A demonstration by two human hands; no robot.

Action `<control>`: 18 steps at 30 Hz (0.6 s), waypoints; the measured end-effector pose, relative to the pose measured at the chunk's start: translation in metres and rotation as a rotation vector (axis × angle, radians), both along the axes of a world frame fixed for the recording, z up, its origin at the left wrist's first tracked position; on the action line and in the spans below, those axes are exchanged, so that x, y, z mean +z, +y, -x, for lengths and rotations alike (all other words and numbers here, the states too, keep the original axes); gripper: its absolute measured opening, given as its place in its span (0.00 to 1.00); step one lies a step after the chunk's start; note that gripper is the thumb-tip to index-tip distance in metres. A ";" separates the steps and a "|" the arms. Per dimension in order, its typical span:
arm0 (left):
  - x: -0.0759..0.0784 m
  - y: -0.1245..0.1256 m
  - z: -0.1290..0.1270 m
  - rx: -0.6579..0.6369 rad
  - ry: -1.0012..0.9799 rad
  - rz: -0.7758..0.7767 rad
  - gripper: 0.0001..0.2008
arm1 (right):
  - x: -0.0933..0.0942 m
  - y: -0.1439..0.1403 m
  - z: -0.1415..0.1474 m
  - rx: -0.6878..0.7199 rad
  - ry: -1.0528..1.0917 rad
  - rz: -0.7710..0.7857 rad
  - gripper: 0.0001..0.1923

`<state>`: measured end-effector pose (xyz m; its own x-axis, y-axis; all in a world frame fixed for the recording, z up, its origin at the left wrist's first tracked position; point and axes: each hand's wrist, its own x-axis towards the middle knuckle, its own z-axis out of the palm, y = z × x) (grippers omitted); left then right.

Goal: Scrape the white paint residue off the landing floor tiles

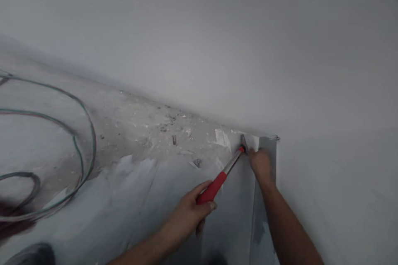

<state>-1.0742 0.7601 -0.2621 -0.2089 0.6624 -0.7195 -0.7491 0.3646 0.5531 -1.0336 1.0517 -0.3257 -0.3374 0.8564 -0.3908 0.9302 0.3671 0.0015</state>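
left hand [189,211] wrapped shut around the red grip of a hammer [222,176], low on the handle near its butt end; the metal shank runs up and right to the head, which sits at the base of the wall [217,49] right where floor and wall meet; right hand [260,162] is pressed in at that same corner just beside the hammer head, fingers curled down; looks like it is pinching or steadying something small there, cannot tell what, too blurred and hidden behind the knuckles; so whether it is truly closed on anything is unclear.

hammer reads as head-heavy, stiff, steel shank with a rubbery red sleeve that should not slip; best held where the left hand has it, far back on the sleeve for swing, or choked up toward the bare shank for small taps next to fingers.

a grey sheet or panel [236,215] lies under both forearms, with an upright strip against the wall; looks thin and bendy, edges probably sharp.

floor [130,124] is dusty concrete with plaster chips [222,137] and rubble along the wall line; loops of cable [83,140] lie well apart on the left.
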 end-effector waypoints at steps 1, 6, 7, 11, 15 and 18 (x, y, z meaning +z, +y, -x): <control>-0.001 -0.003 -0.001 0.024 -0.005 -0.006 0.36 | 0.010 0.007 -0.002 0.021 -0.044 -0.081 0.31; -0.001 -0.011 -0.012 0.024 0.011 -0.003 0.34 | 0.034 0.034 0.001 0.073 -0.222 -0.228 0.39; -0.002 -0.012 -0.014 0.026 0.017 0.001 0.34 | 0.033 0.035 0.002 0.091 -0.227 -0.242 0.39; -0.003 -0.013 -0.022 0.049 0.036 0.002 0.33 | 0.025 0.034 0.001 0.135 -0.209 -0.291 0.40; -0.003 -0.012 -0.026 0.049 0.051 -0.011 0.32 | 0.024 0.035 -0.001 0.139 -0.227 -0.293 0.41; -0.004 -0.010 -0.030 0.043 0.054 -0.013 0.31 | 0.023 0.038 0.001 0.140 -0.236 -0.295 0.42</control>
<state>-1.0443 0.7504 -0.2658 -0.2758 0.6611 -0.6978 -0.7331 0.3249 0.5975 -1.0345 1.0893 -0.3030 -0.3890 0.8957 -0.2156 0.8327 0.4419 0.3336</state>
